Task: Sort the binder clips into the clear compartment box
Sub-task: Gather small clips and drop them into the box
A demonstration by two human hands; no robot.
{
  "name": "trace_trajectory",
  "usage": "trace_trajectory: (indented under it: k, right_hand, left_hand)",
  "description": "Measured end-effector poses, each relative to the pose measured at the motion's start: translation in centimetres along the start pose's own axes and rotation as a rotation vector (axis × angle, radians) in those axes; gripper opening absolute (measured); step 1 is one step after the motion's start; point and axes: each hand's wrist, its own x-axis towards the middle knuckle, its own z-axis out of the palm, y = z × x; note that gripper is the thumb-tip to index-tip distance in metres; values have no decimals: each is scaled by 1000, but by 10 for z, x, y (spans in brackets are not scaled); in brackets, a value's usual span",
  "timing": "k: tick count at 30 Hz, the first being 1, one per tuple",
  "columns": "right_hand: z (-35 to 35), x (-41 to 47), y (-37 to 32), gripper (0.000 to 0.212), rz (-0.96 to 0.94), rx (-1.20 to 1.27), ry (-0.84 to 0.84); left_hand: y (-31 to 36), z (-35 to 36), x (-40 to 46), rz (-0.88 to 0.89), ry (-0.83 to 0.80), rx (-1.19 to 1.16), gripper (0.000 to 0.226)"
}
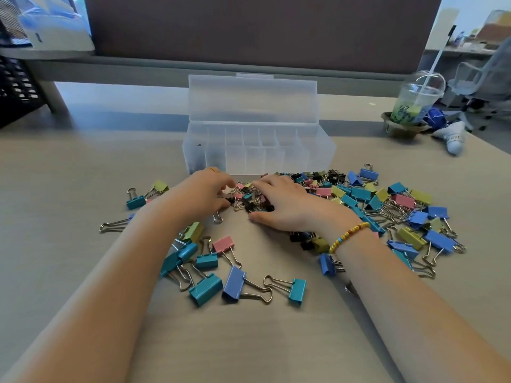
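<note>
A clear compartment box (318, 153) stands open at the middle of the desk, its lid (251, 98) raised behind it. Several binder clips in teal, blue, pink, yellow-green and black lie spread in front of it. My left hand (204, 193) hovers over a heap of small black and pink clips (250, 199), its fingers curled down toward them; whether it holds one I cannot make out. My right hand (284, 205) rests flat on the same heap with fingers spread. Large clips lie near my forearms, such as a blue one (235, 283).
A plastic cup with a green drink and straw (417, 102) stands at the far right beside a blue wrapper and a white object (453, 140). A dark partition (262, 31) runs behind the box. A black crate (16, 87) sits at the far left.
</note>
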Motion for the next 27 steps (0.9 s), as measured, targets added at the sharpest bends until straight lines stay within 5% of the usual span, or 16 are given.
trace_trajectory:
  k: [4,13,27]
  right_hand:
    - [1,9,-4,84,20,-28,-55]
    - [12,15,-5,52,-5,-129,203]
    - [10,18,-8,28,62,-136,266]
  left_hand:
    - [-3,1,-1,-23,-1,63,40]
    - [-2,5,2,11,9,87,29]
    - [3,8,9,27,50,145,18]
